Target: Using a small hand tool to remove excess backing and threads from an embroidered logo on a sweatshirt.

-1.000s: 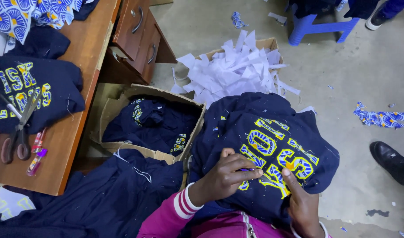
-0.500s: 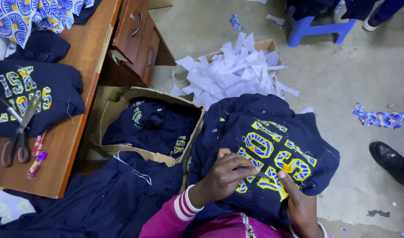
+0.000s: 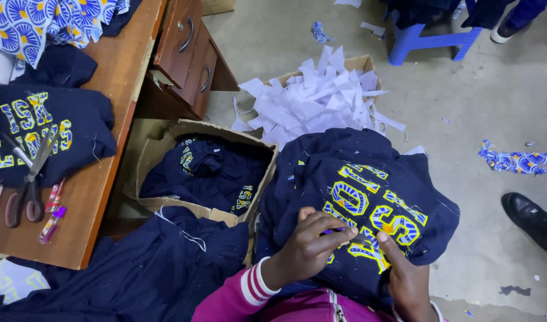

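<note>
Left hand [image 3: 306,244] is pinching a small purple tool against the yellow lettering of the navy garment [image 3: 357,203] lying on the lap; right hand [image 3: 404,274] is pressing the cloth flat, grasping nothing. Similar garments are filling the cardboard box [image 3: 208,170]; one is resting on the desk [image 3: 106,155].

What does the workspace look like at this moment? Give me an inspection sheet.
Surface: wooden desk at left, with drawers; concrete floor.
Job's things: navy garment with yellow lettering on the lap; small purple tool, kind unclear.
Clutter: cardboard box of navy garments; box of white paper scraps; scissors on another navy garment; patterned blue fabric; fabric scrap.
Hands: left hand pinches the tool on the lettering; right hand presses the garment.
Cables: nothing seen.
Surroundings: blue plastic stool; another person's black shoe.
</note>
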